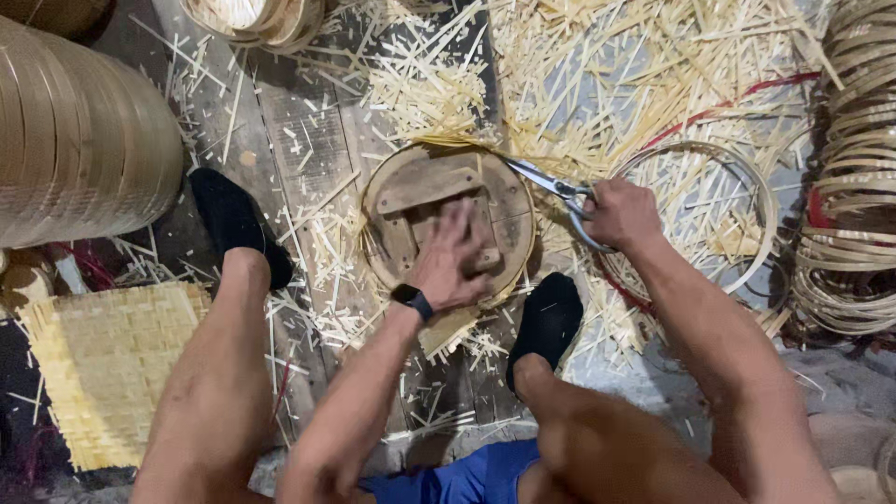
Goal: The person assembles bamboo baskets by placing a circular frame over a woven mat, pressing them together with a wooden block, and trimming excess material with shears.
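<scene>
Here, on the plank floor (308, 140) littered with pale bamboo offcuts (579, 84), the biggest thing is a stack of bent bamboo hoops (79, 140) at far left; more coiled hoops (859, 187) pile up at right. A flat woven mat (107, 369) lies lower left. Between the person's black-socked feet sits a round wooden form (448, 219), brown and worn, with crossed battens on its face and woven bamboo trapped beneath its rim. The left hand (450, 261) lies spread flat on it, pressing. The right hand (621, 213) is closed around the handles of metal scissors (551, 182), whose blades touch the form's upper edge. A single loose hoop (763, 201) rings scraps just beside.
</scene>
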